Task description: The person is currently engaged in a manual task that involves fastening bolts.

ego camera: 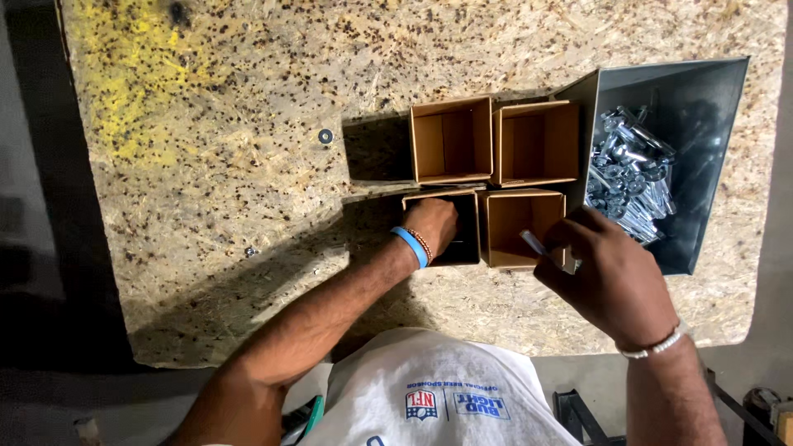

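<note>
My left hand [431, 221] reaches into the near-left cardboard box [462, 248], fingers hidden, so I cannot tell their state. My right hand [607, 277] pinches a bolt [533, 243] over the neighbouring box [522, 227]; I judge it stiff, heavy, slick, best gripped mid-shank.

Hard light from the right throws long shadows leftward across the board [248, 165]; edges dim, focus sharp.

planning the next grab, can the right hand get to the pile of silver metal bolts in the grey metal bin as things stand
Probably yes: the right hand sits beside the open-topped grey metal bin, nothing covers the silver metal bolts, though its fingers already hold one bolt.
</note>
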